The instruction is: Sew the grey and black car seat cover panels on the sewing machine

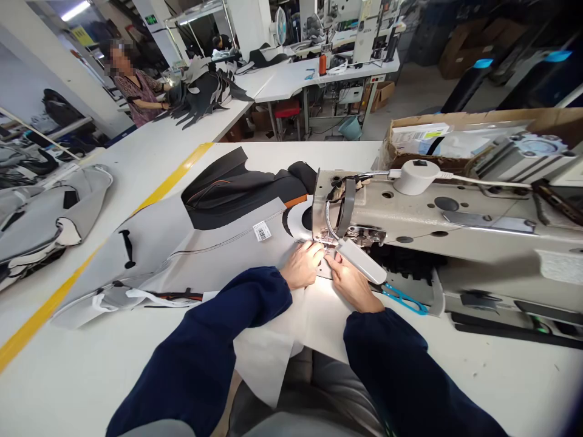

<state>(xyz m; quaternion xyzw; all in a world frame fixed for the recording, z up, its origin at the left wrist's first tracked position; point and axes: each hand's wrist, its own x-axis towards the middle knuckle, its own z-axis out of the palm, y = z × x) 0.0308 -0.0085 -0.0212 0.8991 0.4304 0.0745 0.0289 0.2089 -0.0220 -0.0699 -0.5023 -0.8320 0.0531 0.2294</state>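
My left hand (301, 266) and my right hand (351, 283) rest close together on a grey and black fabric panel (214, 243), right at the needle area of a beige sewing machine (410, 218). Both hands have curled fingers pressing the grey material flat on the table. A small white barcode label (262, 230) is stuck on the panel. The machine's white lamp (362, 261) shines on my fingers. Blue-handled scissors (405, 299) lie just right of my right hand.
A pile of grey covers (45, 218) lies at the left past a yellow line (91, 255). A cardboard box (437, 136) stands behind the machine. Another person (136, 88) works with dark fabric pieces (204, 94) at a far table.
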